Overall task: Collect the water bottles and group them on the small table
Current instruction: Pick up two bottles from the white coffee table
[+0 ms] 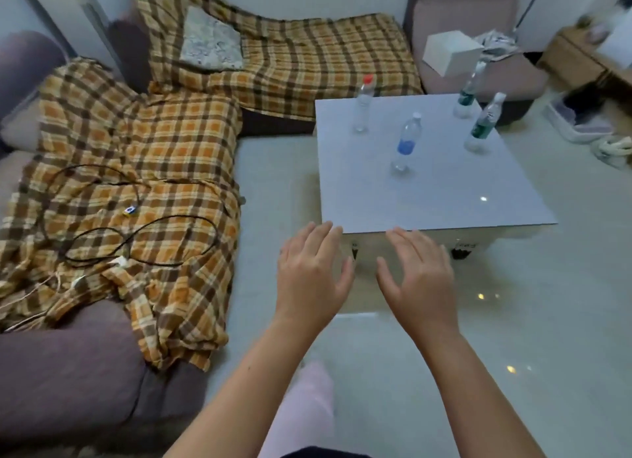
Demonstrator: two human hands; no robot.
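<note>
Grouping not done yet: red-cap bottle (363,106), blue-label bottle (406,144), far green-label bottle (466,96) & near green-label bottle (483,126) upright on bench (431,194), well apart. L hand (309,276), R hand (420,280) empty, fingers apart.

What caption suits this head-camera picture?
Four water bottles stand apart on the small table; the left hand and right hand hover open at its near edge.
</note>
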